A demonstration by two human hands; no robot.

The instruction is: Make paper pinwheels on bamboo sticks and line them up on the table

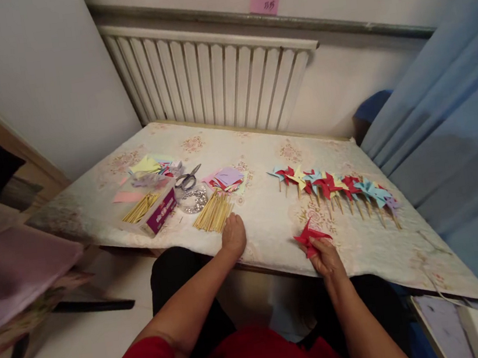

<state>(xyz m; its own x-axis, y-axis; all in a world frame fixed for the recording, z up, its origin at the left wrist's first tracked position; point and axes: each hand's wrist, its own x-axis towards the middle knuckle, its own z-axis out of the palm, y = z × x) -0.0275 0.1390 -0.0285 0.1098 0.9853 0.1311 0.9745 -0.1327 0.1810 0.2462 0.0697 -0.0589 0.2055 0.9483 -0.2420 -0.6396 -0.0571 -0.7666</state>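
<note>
My right hand is closed on a red paper pinwheel just above the table's front edge. The thumb lies on the paper, and no stick shows on this pinwheel. My left hand rests on the table with its fingers curled, at the right end of a loose pile of thin wooden sticks. Whatever those fingers pinch is hidden. Behind the sticks lies a stack of coloured paper squares. A clear round dish of small shiny pieces stands left of the pile.
Finished pinwheels on sticks lie in a row at the right. Scissors lie behind the dish. Farther left are a purple-and-white box of sticks and yellow paper. A radiator stands behind the table; a blue curtain hangs right.
</note>
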